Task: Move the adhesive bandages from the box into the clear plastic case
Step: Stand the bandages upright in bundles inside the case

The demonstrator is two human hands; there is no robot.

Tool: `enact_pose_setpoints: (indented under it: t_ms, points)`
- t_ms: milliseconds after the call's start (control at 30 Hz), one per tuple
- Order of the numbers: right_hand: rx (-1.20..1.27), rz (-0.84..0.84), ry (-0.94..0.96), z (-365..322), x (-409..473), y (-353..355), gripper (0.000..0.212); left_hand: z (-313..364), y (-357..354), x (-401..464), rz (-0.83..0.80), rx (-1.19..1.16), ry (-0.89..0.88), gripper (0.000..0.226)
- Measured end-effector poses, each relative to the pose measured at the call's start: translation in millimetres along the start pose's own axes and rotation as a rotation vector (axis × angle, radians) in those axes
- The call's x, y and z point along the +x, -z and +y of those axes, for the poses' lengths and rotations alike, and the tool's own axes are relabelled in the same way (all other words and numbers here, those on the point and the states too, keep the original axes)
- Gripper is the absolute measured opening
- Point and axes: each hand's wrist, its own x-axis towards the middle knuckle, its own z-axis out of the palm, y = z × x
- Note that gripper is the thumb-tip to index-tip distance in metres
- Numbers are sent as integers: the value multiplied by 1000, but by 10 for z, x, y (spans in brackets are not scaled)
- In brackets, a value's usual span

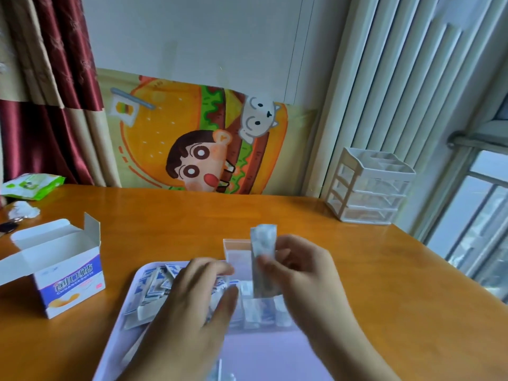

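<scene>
The open white and purple bandage box (70, 273) stands at the left of the table, flaps up. Several wrapped bandages (156, 284) lie heaped on a lilac tray (264, 353) in front of me. My right hand (302, 273) pinches an upright stack of bandages (262, 251) above the tray. Just behind and left of that stack stands the clear plastic case (236, 250). My left hand (200, 303) hovers over the heap, fingers curled toward the case; whether it holds anything is hidden by blur.
A white drawer organiser (368, 188) stands at the table's far right by the window. A green packet (30, 185), crumpled white paper (23, 210) and a dark object sit at the far left. A cartoon cloth hangs behind the wooden table (384, 270).
</scene>
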Motion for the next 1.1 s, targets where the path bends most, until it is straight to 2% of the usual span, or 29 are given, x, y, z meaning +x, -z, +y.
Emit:
enact_pose_setpoints:
  t_ms: [133,233,333,433,500,633,767,833,967,1100]
  points:
    - [-409,-4,-118,15,435,543,21,-86,-165,14,-162,172,-20,13]
    - [-752,-120,-221,118,671,658,22,-74,-241,-13,-235,175,-8,33]
    - [-1032,-306,-241,192,764,600,8,-91,-284,-44,-220,151,-25,40]
    - [-1271,-481,-262,212,783,487,14,-74,-304,-74,-194,136,-28,42]
    - [-1381,-523,-287,244,802,409,18,-79,-315,-83,-192,127,-37,42]
    - [-1435,-574,-378,381,898,289,19,-95,-329,-91,-189,136,-50,46]
    - [-1432,-694,-449,423,920,195,21,-96,-329,-99,-206,137,-44,44]
    - [-1440,-714,-439,442,895,158,13,-86,-317,-100,-210,141,-46,39]
    - [-1435,-681,-441,491,854,160,17,-64,-303,-101,-224,152,-38,40]
    - [-1424,-638,-409,506,840,176,31,-73,-316,-110,-230,147,-26,44]
